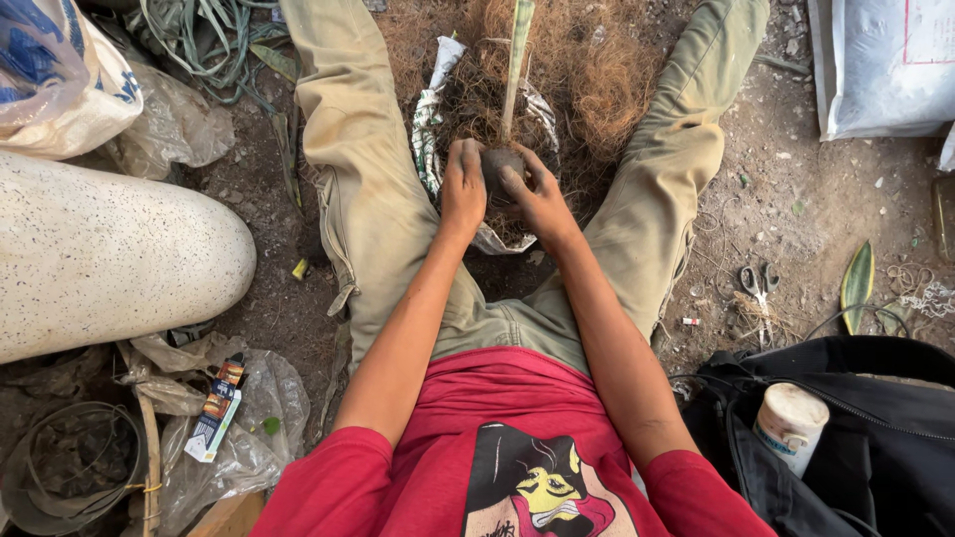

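So the dark round root ball (497, 162) sits right between the two hands, low in the gap between the person's spread legs. The left hand (463, 189) presses against its left side with the fingers together and curled up over the top edge. The right hand (537, 199) cups it from the right and below, thumb across the front and the other fingers wrapped round the far side, so both hands are clamped on the ball. A pale green stem (517, 60) sticks straight up out of it, flat and strap-like.

Under the ball there's a crumpled plastic bag (430, 129), white with a green print, stuffed with wiry brown coconut fibre (587, 80) that also spills in a fluffy heap over the ground behind. The fibre looks dry and tangled, like coarse hair.

The ground is bare dirt with small stones. Off to the right lie small scissors (759, 283) on the dirt, a loose long green leaf (856, 283) further right, and a black fabric bag (875, 438) with a white round tub (791, 423) poking out. On the left, a smooth speckled stone-like slab (109, 259) with a rounded end.
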